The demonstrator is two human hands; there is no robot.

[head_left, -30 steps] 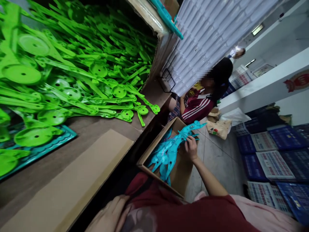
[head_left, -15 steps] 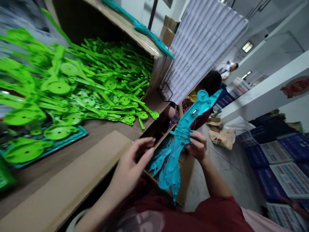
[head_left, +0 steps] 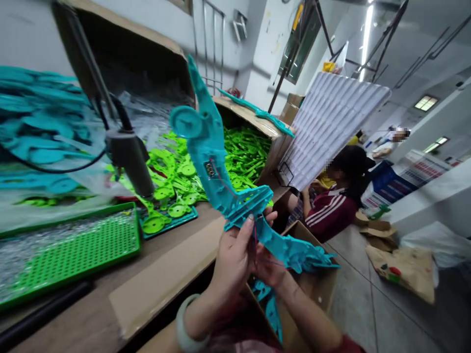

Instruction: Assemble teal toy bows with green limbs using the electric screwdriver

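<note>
A long turquoise plastic half-shell [head_left: 211, 162] is held up slantwise in front of me, its ribbed inner side facing me. It has a round disc at its upper end, a small dark electronic part set in it and thin red wires. My left hand [head_left: 235, 252] grips its middle, thumb pressed on the ribbed crosspiece. Just below the shell, my right hand [head_left: 270, 264] is closed by the loose wires, its fingertips partly hidden. More turquoise shells [head_left: 272, 309] lie in the cardboard box [head_left: 316, 294] under my hands.
Bright green plastic parts [head_left: 184, 169] spill from a carton onto the bench [head_left: 209, 215]. Left are a green perforated tray [head_left: 84, 255], a hanging grey tool [head_left: 128, 157] and piled turquoise parts [head_left: 40, 117]. A seated person [head_left: 338, 206] is at the right, near stacked white trays [head_left: 338, 122].
The turquoise shell has come up and left from over the box, and its orientation has changed. My left hand, empty before, now grips it; my right hand has moved below it. The view has swung left.
</note>
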